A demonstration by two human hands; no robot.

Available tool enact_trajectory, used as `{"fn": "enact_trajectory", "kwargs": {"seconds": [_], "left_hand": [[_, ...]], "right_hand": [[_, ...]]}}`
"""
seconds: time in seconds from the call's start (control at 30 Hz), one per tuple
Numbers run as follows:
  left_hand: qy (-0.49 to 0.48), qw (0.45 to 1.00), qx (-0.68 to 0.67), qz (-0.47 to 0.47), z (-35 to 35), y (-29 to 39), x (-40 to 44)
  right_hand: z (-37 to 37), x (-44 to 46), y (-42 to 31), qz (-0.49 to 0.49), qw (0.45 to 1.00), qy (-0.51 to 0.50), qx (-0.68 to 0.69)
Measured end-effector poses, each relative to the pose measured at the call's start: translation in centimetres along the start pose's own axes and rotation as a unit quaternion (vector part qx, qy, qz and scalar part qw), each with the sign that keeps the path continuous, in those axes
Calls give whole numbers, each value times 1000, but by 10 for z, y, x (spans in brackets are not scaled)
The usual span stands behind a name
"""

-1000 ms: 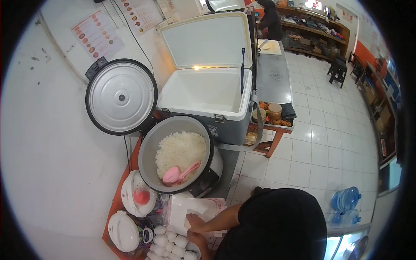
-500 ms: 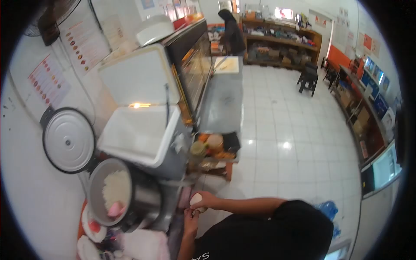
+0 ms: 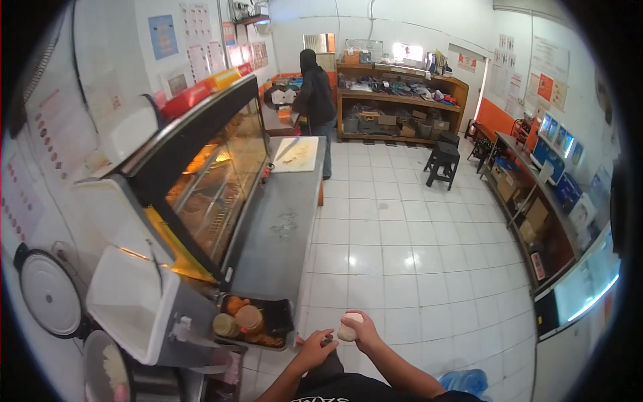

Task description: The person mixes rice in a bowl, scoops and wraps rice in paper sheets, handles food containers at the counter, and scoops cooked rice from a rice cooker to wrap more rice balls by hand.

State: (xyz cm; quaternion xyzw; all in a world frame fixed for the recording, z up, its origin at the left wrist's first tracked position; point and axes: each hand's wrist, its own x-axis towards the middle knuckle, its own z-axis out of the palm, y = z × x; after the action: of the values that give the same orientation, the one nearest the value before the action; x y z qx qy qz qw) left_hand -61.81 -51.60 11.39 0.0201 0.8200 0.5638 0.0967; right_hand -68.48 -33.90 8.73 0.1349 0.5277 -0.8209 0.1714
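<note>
My right hand (image 3: 368, 337) is closed around a white rounded bundle (image 3: 348, 329), held in front of my body above the tiled floor. Its contents cannot be made out. Just left of it, my left hand (image 3: 313, 350) has its fingers curled together; a small dark patch shows at the fingertips, too small to name. The two hands are close but apart. Nearest to the left hand is a dark tray (image 3: 284, 315) with fried pieces and jars. At the lower left stands a pot of white rice (image 3: 112, 372) with something pink in it.
An open cooler box (image 3: 144, 301) stands beside a lit glass food warmer (image 3: 218, 177) on a metal counter (image 3: 284, 228). A cutting board (image 3: 297, 154) with a knife lies farther along. A person in dark clothes (image 3: 316, 97) stands beyond. Black stools (image 3: 442, 164) and a blue water bottle (image 3: 465, 382) are on the floor.
My view has swung right and up, away from the rice pot. Both hands have come away from the left worktop to in front of me, the white bundle still in the right.
</note>
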Motion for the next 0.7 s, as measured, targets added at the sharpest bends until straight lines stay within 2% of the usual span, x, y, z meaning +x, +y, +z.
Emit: {"fn": "enact_trajectory", "kwargs": {"seconds": [0.1, 0.2, 0.27, 0.33, 0.4, 0.43, 0.47, 0.5, 0.53, 0.6, 0.7], "left_hand": [[-49, 997, -49, -27, 2, 10, 65], [-43, 996, -71, -20, -1, 14, 139], [-35, 995, -87, -19, -4, 3, 197], [-29, 994, -107, -14, -16, 7, 263], [11, 999, -7, -50, -29, 19, 317], [29, 999, 11, -29, -41, 42, 346], [31, 999, 11, -29, -47, 49, 378], [36, 999, -1, -7, -52, 52, 406], [37, 999, -10, 11, -57, 54, 429], [12, 1000, 11, 6, -71, 65, 466], [-8, 1000, 25, 3, -80, 79, 518]], "right_hand": [[-17, 53, -30, 22, 999, 27, -40], [-59, 132, -54, 24, 996, 26, -79], [-93, 184, -79, 26, 983, 72, -164], [-164, 237, -72, 17, 954, 151, -259], [-241, 250, -71, 89, 948, 244, -186], [-271, 248, -77, 119, 923, 300, -211], [-321, 251, -61, 131, 908, 367, -157], [-396, 255, -23, 112, 861, 428, -250], [-376, 228, -65, 151, 897, 386, -151], [-435, 194, -40, 43, 930, 272, -245], [-421, 241, -50, 19, 923, 237, -303]]}}
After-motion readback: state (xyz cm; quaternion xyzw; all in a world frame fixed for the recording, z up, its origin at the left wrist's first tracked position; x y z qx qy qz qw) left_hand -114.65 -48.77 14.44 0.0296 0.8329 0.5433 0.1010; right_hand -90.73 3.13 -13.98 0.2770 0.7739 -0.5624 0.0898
